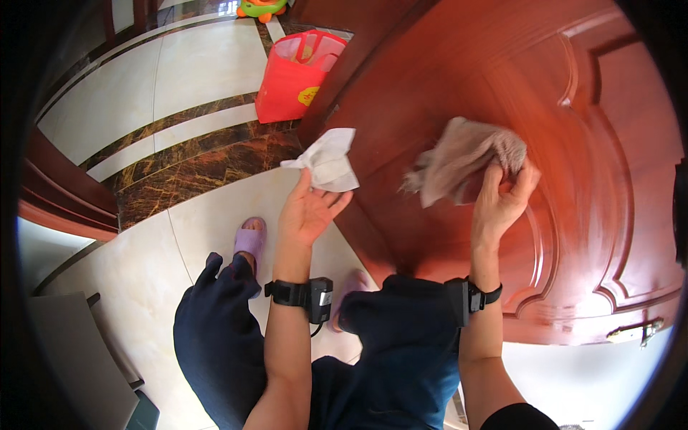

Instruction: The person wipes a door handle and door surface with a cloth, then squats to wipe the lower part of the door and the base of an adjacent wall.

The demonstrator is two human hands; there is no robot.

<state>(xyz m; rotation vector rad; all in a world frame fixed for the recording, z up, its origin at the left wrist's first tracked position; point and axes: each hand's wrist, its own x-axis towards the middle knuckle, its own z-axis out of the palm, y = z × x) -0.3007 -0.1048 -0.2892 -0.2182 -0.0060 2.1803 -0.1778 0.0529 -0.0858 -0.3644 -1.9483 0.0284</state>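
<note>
My left hand point(307, 215) pinches a crumpled white tissue point(334, 161) between thumb and fingers, over the pale floor beside the door's edge. To the right, my right hand point(504, 201) grips a greyish-brown cloth point(462, 154) by one corner, and the rest of it hangs out to the left, a little blurred at its frayed end. Behind the cloth is a glossy red-brown wooden door point(430, 236) with carved panels. I cannot tell whether the cloth touches its surface.
A red carrier bag point(281, 92) stands beyond the door's edge, near a dark marbled threshold point(208, 165). A green and orange toy point(262, 8) is farther back. The door has a metal handle point(648, 330). A grey flat-sided piece point(79, 358) stands at lower left. My feet wear purple slippers point(249, 240).
</note>
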